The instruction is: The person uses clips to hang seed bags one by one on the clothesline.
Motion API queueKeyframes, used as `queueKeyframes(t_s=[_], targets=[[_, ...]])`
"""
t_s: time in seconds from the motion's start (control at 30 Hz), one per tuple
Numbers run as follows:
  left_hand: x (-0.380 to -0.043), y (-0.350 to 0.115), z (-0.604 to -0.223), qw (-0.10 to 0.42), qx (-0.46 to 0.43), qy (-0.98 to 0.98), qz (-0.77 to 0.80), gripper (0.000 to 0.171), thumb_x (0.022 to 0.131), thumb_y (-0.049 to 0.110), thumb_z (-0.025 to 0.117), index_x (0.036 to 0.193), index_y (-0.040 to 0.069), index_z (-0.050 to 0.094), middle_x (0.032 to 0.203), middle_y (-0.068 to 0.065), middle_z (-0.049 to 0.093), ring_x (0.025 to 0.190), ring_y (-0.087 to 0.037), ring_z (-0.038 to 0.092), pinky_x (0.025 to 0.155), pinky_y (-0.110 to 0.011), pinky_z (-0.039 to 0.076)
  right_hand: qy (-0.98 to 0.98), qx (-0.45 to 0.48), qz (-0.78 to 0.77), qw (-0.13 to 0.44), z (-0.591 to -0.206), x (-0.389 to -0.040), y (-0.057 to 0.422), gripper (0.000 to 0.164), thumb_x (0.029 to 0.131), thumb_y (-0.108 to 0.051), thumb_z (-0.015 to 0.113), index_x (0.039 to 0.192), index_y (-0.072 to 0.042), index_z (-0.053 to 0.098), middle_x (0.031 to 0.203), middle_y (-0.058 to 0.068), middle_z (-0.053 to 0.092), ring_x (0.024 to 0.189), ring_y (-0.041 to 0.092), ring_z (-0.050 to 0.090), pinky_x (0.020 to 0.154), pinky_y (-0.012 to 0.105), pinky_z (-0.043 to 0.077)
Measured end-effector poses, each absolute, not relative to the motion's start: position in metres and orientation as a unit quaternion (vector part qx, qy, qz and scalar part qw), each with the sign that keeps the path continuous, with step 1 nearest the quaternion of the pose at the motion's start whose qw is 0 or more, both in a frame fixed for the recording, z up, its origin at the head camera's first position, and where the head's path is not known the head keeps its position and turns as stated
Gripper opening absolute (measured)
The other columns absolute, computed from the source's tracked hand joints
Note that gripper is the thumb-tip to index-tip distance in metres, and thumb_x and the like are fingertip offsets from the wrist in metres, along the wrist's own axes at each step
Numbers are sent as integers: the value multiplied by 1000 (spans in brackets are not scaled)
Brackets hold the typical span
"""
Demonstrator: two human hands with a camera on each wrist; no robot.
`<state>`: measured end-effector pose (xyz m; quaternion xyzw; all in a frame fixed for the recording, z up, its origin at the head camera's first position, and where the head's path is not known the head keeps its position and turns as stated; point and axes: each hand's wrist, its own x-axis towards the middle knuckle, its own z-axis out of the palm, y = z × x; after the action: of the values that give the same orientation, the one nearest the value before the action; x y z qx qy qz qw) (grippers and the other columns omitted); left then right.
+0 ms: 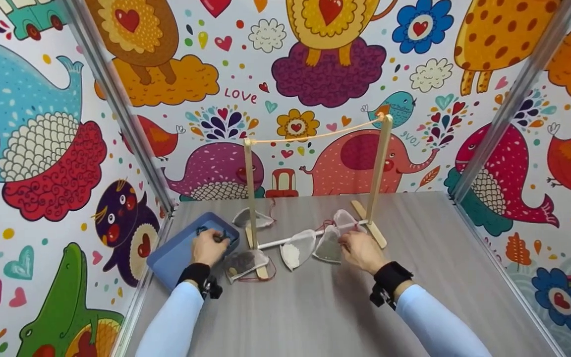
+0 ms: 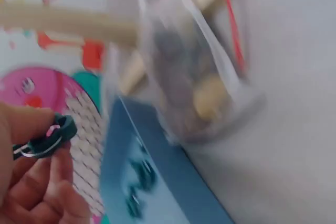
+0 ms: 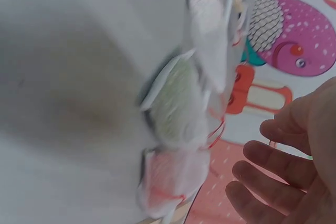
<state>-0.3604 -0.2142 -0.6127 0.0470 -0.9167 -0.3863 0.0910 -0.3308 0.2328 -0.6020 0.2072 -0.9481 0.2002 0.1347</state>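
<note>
My left hand [image 1: 209, 246] is over the blue tray [image 1: 166, 260], pinching a small dark green clip [image 2: 52, 139] with a metal wire between thumb and fingers. More dark green clips [image 2: 142, 174] lie in the tray. My right hand [image 1: 363, 252] has loosely bent fingers with nothing between them. It is beside a mesh pouch with greenish filling [image 1: 329, 246] and a pinkish pouch [image 3: 176, 179]. Left of these lies a pouch with white filling [image 1: 291, 254]. A pouch with dark and tan pieces [image 1: 247, 263] lies next to the tray.
A wooden frame stands on the grey table [image 1: 305, 307], with a left post [image 1: 251, 193], a right post [image 1: 379, 168], an orange cord [image 1: 310, 138] between their tops and a white bar [image 1: 275, 243] below. Another pouch [image 1: 260, 219] lies behind the left post. Patterned walls enclose the table.
</note>
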Motion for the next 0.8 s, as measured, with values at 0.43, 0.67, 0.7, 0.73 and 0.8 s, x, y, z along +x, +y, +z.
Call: queueKeyframes(t_s=[0.43, 0.67, 0.7, 0.73, 0.8], targets=[[-357, -136, -581, -23, -66, -880, -469, 11, 95, 15, 79, 98, 6, 73, 79, -7, 80, 65, -11, 70, 58, -21, 48, -922, 285, 250, 82, -568, -345, 179, 21, 101, -7, 77, 121, -4, 83, 105, 13, 85, 89, 24, 75, 87, 48, 68], [-359, -110, -569, -65, -143, -870, -467, 22, 107, 23, 75, 104, 2, 72, 84, -2, 71, 71, -9, 61, 64, -22, 48, -913, 315, 248, 71, -560, -351, 161, 36, 103, -16, 80, 137, -6, 77, 117, 15, 85, 102, 32, 82, 90, 48, 69], [-359, -107, -568, -70, -154, -870, -464, 22, 107, 23, 74, 103, 2, 72, 84, 0, 70, 72, -8, 59, 65, -22, 48, -913, 313, 254, 60, -559, -352, 160, 42, 103, -19, 81, 143, -6, 74, 122, 15, 85, 105, 33, 82, 92, 48, 69], [-360, -104, -567, -78, -165, -867, -463, 23, 108, 24, 73, 103, 1, 73, 83, 0, 68, 72, -9, 59, 65, -22, 48, -913, 312, 257, 49, -559, -352, 159, 48, 103, -21, 82, 149, -7, 70, 126, 15, 84, 108, 33, 82, 95, 48, 69], [-361, -99, -566, -98, -187, -862, -460, 24, 110, 24, 71, 102, 2, 73, 83, 2, 64, 72, -9, 56, 66, -22, 47, -917, 309, 252, 31, -558, -353, 158, 58, 104, -25, 83, 157, -12, 64, 134, 13, 82, 113, 32, 81, 98, 47, 68]])
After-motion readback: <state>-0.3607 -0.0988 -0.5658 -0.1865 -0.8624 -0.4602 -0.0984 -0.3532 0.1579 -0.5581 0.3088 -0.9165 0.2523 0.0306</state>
